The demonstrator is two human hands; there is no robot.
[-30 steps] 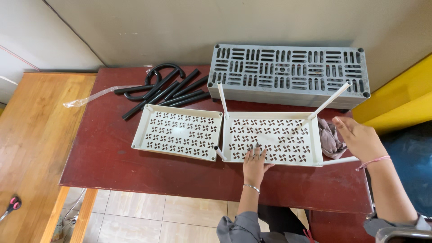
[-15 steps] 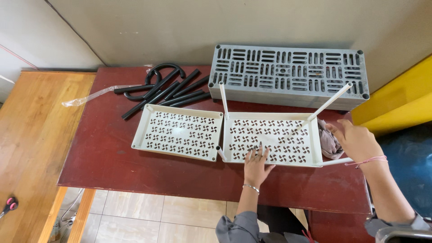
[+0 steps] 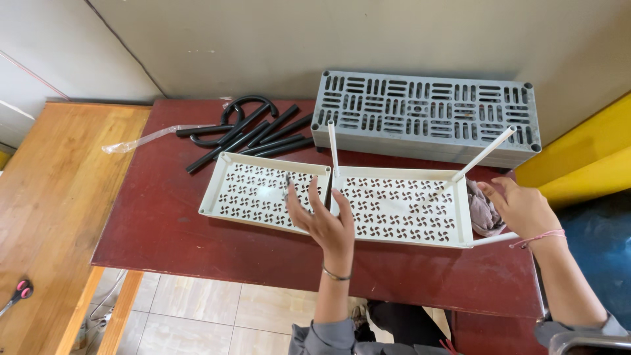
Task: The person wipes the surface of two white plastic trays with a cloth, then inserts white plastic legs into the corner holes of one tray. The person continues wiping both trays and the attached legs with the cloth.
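On the dark red table [image 3: 171,223] in front of you lie two cream perforated trays, side by side and touching at their inner ends. Your left hand [image 3: 325,220] is raised over the spot where they meet, palm turned away from you, fingers spread wide and holding nothing; whether the fingertips touch a tray rim you cannot tell from this angle. Your right hand [image 3: 522,209] hovers at the far right end of the right tray [image 3: 401,207], fingers loosely open, also gripping nothing. Just beside it, between your hand and the tray's end wall, sits a crumpled grey cloth [image 3: 484,212].

That right tray carries thin white rods: one [image 3: 334,150] stands nearly upright at its back left corner, another [image 3: 483,156] leans up and to the right from the back right corner, and a third [image 3: 493,240] sticks out sideways at the front right corner, under your wrist. The left tray [image 3: 263,192] lies flat with no rods on it.

Behind the trays, against the wall, a long grey slotted crate [image 3: 427,115] rests on the table. To its left lies a loose bundle of black tubes [image 3: 253,135], some straight, some curved, with a clear plastic wrapper [image 3: 141,138] trailing off toward the wooden bench [image 3: 46,197] on your left.
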